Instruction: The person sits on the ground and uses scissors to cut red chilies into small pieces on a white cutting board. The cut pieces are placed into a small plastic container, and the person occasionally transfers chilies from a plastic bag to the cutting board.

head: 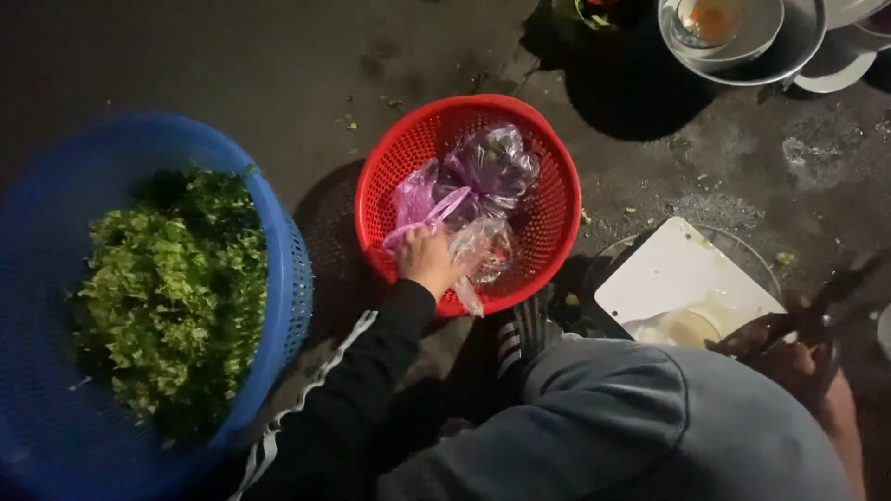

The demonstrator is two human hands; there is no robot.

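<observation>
Red plastic forms the round basket point(557, 199) at the middle of the view, standing on dark, wet ground point(278, 74). Inside it lies a heap of crumpled bags point(483, 181), clear and purple-tinted, with a pink strip running across them. The left hand point(427, 262) reaches in over the near rim, its fingers clenched on the near edge of the bags; the black sleeve point(371, 371) with white stripes leads back to the person's body. A clear fold of bag hangs over the rim just beside the wrist.

To the left, close beside the red one, stands a larger blue basket point(288, 278), holding a pile of leafy greens point(172, 288). Bits of green leaf are scattered on the ground between and behind the baskets.

At the right edge, the right hand point(789, 348) is dim and blurred; it appears closed around a dark, thin tool point(840, 288), but the kind of tool cannot be told. Just left of that hand lies a white board point(673, 269) over a round bowl point(742, 246), with a pale wet smear at its near corner. The person's grey-clad knee point(650, 427) fills the bottom right, and a striped black shoe point(520, 339) shows beside the red basket. At the top right sit stacked metal bowls point(789, 46) and white plates point(840, 65).
</observation>
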